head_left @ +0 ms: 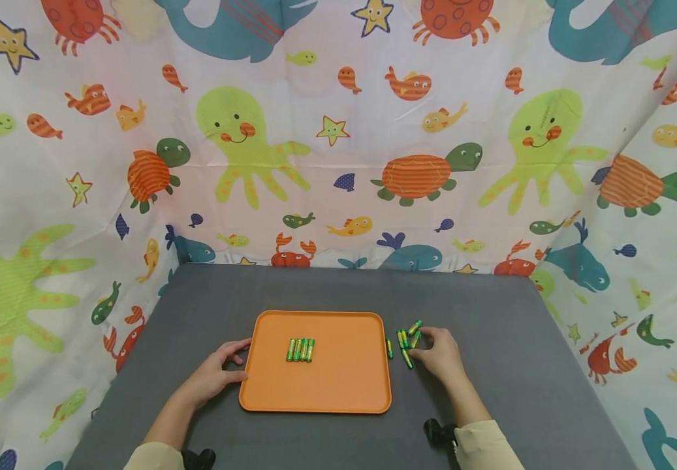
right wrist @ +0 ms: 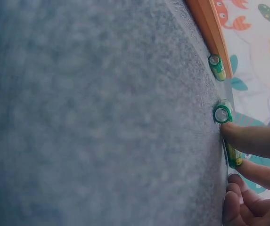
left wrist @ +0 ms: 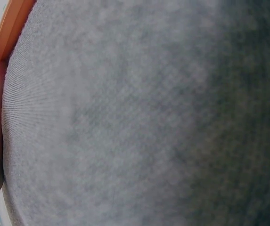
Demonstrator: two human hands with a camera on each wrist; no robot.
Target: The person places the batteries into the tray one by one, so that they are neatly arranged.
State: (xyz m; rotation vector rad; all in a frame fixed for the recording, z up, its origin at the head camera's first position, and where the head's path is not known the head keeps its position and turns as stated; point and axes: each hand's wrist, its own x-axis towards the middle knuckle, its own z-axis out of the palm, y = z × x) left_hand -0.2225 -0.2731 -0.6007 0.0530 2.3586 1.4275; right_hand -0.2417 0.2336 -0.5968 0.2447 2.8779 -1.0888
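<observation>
In the head view my left hand [head_left: 211, 375] is at the left edge of the orange tray [head_left: 344, 385], its thumb and fingertips touching the rim. A row of several green-and-yellow batteries [head_left: 300, 350] lies side by side on the tray, left of its middle. My right hand [head_left: 444, 356] is over a small group of loose batteries [head_left: 401, 338] to the right of the tray. Its thumb and index finger pinch one battery [head_left: 416, 339] by its ends. In the right wrist view, the thumb [right wrist: 257, 140] overlaps that battery, and another battery's end [right wrist: 222, 113] shows just above.
A single battery [head_left: 389, 349] lies right beside the tray's right edge. Under everything is a grey tabletop [head_left: 314, 444]. A curtain [head_left: 338, 228] printed with sea animals hangs behind the table and along both sides.
</observation>
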